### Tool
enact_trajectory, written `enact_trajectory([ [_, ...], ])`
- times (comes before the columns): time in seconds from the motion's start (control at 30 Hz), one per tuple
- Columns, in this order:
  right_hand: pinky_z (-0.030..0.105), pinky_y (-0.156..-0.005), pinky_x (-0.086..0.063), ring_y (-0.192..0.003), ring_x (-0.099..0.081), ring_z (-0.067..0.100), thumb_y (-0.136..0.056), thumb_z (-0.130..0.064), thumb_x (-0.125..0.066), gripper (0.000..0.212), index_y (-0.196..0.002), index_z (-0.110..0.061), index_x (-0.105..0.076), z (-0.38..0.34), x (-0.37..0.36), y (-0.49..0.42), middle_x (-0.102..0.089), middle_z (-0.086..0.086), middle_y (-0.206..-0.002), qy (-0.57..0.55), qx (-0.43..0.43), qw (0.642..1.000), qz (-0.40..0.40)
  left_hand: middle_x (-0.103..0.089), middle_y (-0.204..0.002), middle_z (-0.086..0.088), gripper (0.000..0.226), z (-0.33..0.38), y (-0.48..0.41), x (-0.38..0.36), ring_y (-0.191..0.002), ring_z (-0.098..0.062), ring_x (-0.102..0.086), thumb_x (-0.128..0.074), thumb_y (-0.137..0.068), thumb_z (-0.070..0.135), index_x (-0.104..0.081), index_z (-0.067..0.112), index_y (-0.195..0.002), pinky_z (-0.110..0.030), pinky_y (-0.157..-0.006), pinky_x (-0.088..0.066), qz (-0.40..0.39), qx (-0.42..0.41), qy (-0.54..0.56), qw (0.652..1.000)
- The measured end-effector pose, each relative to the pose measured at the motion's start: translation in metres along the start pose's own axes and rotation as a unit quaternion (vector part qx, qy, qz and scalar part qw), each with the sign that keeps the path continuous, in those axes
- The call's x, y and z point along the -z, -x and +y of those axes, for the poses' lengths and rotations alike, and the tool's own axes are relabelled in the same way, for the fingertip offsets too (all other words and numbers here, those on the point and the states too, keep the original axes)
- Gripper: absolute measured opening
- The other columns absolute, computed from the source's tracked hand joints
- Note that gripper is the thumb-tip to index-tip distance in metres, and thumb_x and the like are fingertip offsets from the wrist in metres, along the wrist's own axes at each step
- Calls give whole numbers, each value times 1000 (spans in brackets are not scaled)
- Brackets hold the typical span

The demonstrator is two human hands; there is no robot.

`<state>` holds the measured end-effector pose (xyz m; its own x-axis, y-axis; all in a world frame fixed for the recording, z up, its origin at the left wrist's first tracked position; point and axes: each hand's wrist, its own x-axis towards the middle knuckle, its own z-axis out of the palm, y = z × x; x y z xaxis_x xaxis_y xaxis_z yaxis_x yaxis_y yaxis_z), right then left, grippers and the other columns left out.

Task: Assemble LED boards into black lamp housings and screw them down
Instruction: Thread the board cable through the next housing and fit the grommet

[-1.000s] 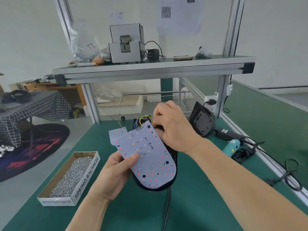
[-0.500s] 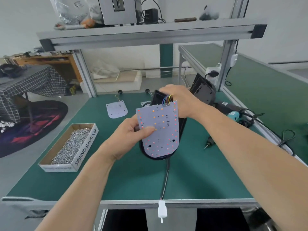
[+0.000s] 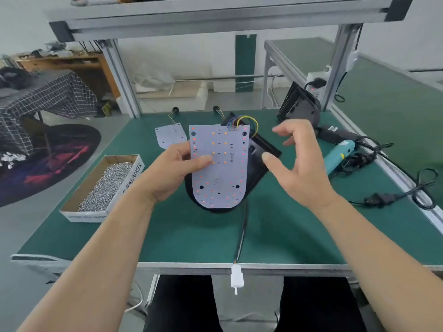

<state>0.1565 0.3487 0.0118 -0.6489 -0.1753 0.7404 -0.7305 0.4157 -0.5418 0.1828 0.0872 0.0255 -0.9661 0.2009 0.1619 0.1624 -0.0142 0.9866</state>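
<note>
LED board (image 3: 221,173) above the housing (image 3: 255,180)

Screws (image 3: 105,185) fill the cardboard box (image 3: 84,215) at left. Your left hand (image 3: 175,173) pinches the board over the surface (image 3: 275,231); your right hand (image 3: 302,168), off the housing since a moment ago, hovers open.

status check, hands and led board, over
Left hand pinches LED board over black housing. Right hand open, empty. Board not yet seated, nothing blocking.

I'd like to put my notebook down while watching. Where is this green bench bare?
Bare mat lies along the near edge, between the box of screws and the black cable, and again right of that cable. The middle is crowded by the LED board and black housing; the right side by the screwdriver and cords.
</note>
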Motion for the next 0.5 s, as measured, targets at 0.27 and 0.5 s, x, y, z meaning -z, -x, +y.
enact_trajectory([
  [0.27, 21, -101, -41, -103, -41, -20, -98, -23, -62, 31, -124, -38, -69, 4, -12, 61, -52, -16, -140, 77, 39, 874, -479, -70, -121, -7, 58, 9, -13, 18, -109, -22, -68, -58, -84, 11, -51, -3, -140, -36, -97, -56, 150, -15, 180, 972],
  [0.5, 20, -84, -47, -85, -59, 6, -95, -30, -70, 13, -104, -27, -78, 28, -25, 34, -61, -10, -98, 64, -44, 881, -466, -72, -122, -5, 48, 6, -10, 12, -107, -20, -70, -58, -85, 12, -58, 5, -133, -34, -87, -59, 147, -5, 204, 968],
])
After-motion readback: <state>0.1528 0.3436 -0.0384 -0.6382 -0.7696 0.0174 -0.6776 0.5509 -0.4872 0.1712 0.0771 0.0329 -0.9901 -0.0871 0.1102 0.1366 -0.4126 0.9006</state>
